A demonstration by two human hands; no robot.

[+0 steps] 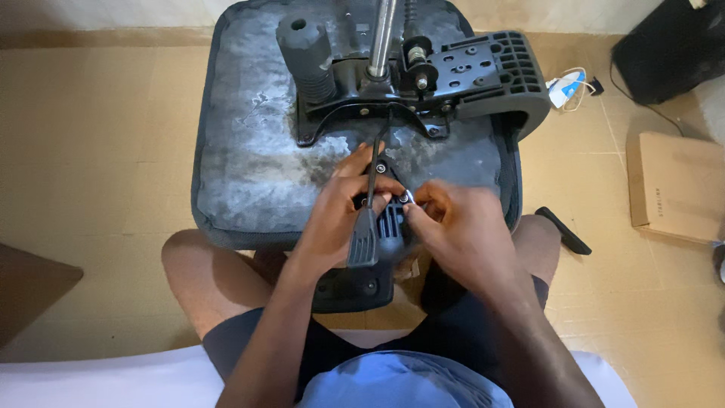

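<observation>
An upturned office chair seat (249, 143) lies on the floor between my knees, its grey underside facing up. A black metal tilt mechanism (355, 83) with a chrome gas cylinder (380, 38) is bolted to it. My left hand (340, 211) grips a black plastic bracket (389, 227) near the seat's front edge, beside a thin black lever with a paddle handle (364, 240). My right hand (461, 227) pinches a small silver bolt or washer (405, 198) at the top of that bracket.
A black ribbed plastic armrest bracket (491, 72) sits at the seat's far right. On the tan floor lie a flat cardboard box (672, 189), a black strip-shaped part (563, 230), a black object (668, 45) and a small blue-white item (568, 87).
</observation>
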